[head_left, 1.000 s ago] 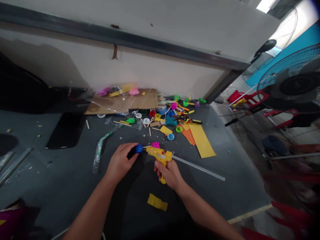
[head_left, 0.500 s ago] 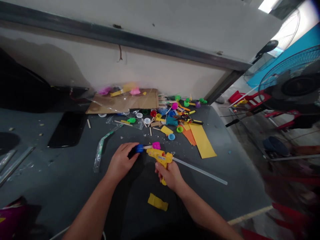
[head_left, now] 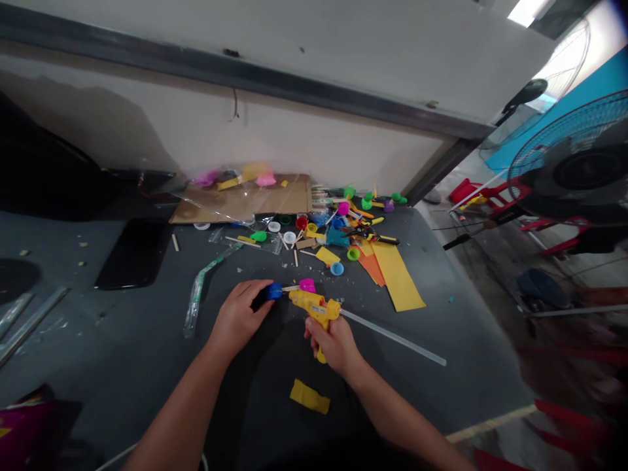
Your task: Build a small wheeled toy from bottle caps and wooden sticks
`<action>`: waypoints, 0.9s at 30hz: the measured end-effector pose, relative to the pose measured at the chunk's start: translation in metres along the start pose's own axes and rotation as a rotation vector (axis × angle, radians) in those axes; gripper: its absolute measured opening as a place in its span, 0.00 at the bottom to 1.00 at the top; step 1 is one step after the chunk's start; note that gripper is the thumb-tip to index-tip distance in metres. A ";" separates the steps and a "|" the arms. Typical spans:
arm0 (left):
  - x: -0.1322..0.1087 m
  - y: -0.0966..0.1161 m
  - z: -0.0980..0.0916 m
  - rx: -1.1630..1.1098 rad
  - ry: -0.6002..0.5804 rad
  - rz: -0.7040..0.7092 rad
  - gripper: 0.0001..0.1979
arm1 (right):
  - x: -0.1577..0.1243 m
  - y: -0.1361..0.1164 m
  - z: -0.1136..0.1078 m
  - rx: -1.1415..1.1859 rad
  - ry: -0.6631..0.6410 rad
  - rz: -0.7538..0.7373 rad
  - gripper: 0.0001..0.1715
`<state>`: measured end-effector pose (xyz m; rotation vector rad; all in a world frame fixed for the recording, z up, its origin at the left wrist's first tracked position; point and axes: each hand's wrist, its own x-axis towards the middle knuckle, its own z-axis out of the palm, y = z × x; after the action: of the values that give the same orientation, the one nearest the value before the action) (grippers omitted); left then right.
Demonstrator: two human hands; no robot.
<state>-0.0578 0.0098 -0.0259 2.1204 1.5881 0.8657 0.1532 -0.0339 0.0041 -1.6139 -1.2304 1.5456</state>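
Observation:
My left hand (head_left: pixel 241 313) pinches a blue bottle cap (head_left: pixel 274 291) between thumb and fingers, low over the dark table. From the cap a thin wooden stick (head_left: pixel 290 288) runs right to a pink plastic piece (head_left: pixel 307 285). My right hand (head_left: pixel 333 341) is wrapped round the handle of a yellow hot glue gun (head_left: pixel 314 305). Its nozzle points left, close to the stick and the blue cap; whether it touches them I cannot tell. A long clear glue stick (head_left: pixel 395 337) sticks out of the gun's back. Nearer to me lies a folded yellow strip (head_left: pixel 309 396).
Loose caps, sticks and pliers (head_left: pixel 373 234) crowd the back of the table. Yellow sheets (head_left: pixel 398 275) lie at the right, a black phone (head_left: pixel 131 254) at the left. A cardboard piece (head_left: pixel 235 201) rests by the wall; a fan (head_left: pixel 583 167) stands beyond the table.
Almost nothing differs. The glue gun has shifted very slightly to the right, while the left hand and the blue cap keep their place.

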 end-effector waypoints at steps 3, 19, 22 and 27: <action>0.000 0.000 0.000 -0.003 0.000 0.001 0.16 | 0.003 0.001 0.001 0.009 0.005 0.012 0.18; 0.001 0.003 -0.002 -0.003 -0.005 -0.010 0.16 | 0.000 0.001 0.001 -0.015 -0.001 0.015 0.17; 0.001 0.003 -0.002 -0.001 -0.004 -0.008 0.17 | -0.001 -0.002 0.000 -0.037 -0.006 0.004 0.16; 0.001 0.003 -0.002 -0.008 -0.012 -0.012 0.16 | -0.003 -0.003 0.001 -0.032 0.003 0.030 0.16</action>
<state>-0.0568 0.0095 -0.0221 2.1046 1.5873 0.8530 0.1518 -0.0350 0.0081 -1.6610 -1.2412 1.5487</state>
